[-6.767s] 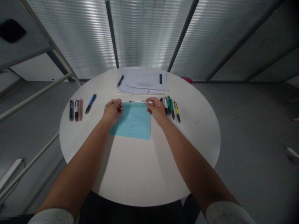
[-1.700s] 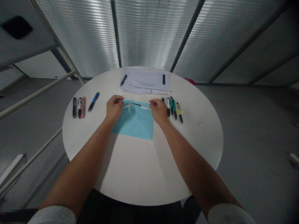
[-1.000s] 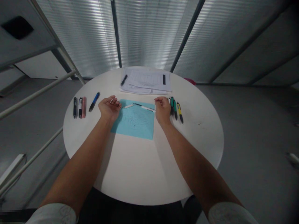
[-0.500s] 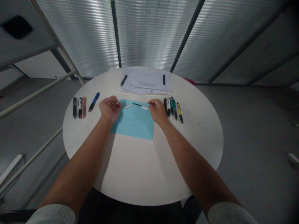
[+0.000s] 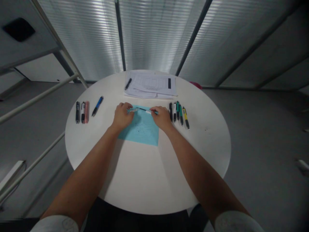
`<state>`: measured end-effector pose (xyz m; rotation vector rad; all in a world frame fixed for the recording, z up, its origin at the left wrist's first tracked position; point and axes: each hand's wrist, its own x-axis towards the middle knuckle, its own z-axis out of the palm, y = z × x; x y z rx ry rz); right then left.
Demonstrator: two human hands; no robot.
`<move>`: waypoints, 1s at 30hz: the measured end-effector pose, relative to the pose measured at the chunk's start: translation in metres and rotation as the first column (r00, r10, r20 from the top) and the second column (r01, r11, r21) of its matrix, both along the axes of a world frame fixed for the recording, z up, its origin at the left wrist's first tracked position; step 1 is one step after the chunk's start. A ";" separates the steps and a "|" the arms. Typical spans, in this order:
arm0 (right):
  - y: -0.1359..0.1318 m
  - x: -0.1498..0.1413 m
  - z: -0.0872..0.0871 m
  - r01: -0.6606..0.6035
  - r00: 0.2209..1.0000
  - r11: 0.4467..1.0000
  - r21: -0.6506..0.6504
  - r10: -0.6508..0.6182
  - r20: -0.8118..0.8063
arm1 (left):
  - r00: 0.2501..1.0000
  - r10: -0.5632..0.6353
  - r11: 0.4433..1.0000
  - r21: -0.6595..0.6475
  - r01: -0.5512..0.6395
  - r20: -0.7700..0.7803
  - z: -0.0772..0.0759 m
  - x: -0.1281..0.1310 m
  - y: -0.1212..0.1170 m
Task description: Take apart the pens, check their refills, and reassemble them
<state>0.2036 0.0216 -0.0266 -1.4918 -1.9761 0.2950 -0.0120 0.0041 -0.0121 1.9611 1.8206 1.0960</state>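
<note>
My left hand [image 5: 123, 115] is over the left side of a blue sheet of paper [image 5: 142, 129], fingers and thumb closing around a short white pen barrel piece [image 5: 133, 110]. My right hand [image 5: 161, 116] pinches another white pen barrel piece [image 5: 148, 112] at the sheet's upper right. From that piece a thin dark pen refill [image 5: 141, 109] sticks out to the left, its tip close to the left-hand piece. A small gap seems to lie between the two white pieces. Faint handwriting marks the sheet. My fingers hide the outer ends of both pieces.
Several pens [image 5: 178, 111] lie right of my right hand. On the left are a blue pen [image 5: 97, 106], two dark pens and a pink one [image 5: 86, 112]. A paper stack [image 5: 151, 84] with a black pen [image 5: 128, 83] sits at the back of the round white table [image 5: 137, 180].
My left hand has moved right and turned palm down, from open beside the white piece to fingers around it. My right hand stays nearly in place, shifted slightly left.
</note>
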 end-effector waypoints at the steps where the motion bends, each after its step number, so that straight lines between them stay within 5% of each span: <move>1: 0.000 0.000 0.001 0.002 1.000 1.000 -0.003 -0.002 0.015 | 0.995 -0.004 1.000 -0.031 0.001 -0.099 0.000 0.001 -0.001; 6: -0.006 -0.003 0.007 0.014 0.997 0.999 -0.041 -0.011 0.081 | 0.960 -0.003 0.992 -0.122 -0.033 -0.282 0.000 0.003 -0.002; 30: -0.013 -0.006 0.011 -0.028 0.986 0.999 -0.040 0.034 0.161 | 0.955 -0.002 0.992 -0.122 -0.036 -0.296 0.000 0.002 -0.001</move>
